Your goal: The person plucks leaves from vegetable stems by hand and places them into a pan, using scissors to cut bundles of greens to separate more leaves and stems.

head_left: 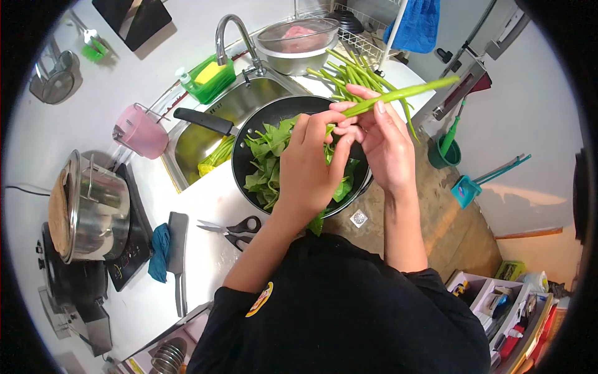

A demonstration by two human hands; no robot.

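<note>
A long green vegetable stem (423, 89) slants up to the right over the pan. My right hand (387, 146) is closed around it, thumb pressed along its side. At the stem's lower end, the bent fingers of my left hand (308, 165) pinch it, and the exact grip is partly hidden by the fingers. Beneath both hands is a black frying pan (240, 163) holding green leaves (266, 159), its handle pointing to the upper left. Behind my right hand, several more green stems (358, 75) lie in a loose pile on the white counter.
Left of the pan is a sink (193, 146) with greens in one corner. Scissors (240, 227) and a cleaver (177, 249) lie on the counter. A steel pot (103, 212) stands on the cooktop. Behind the sink sits a bowl (296, 59) under a strainer.
</note>
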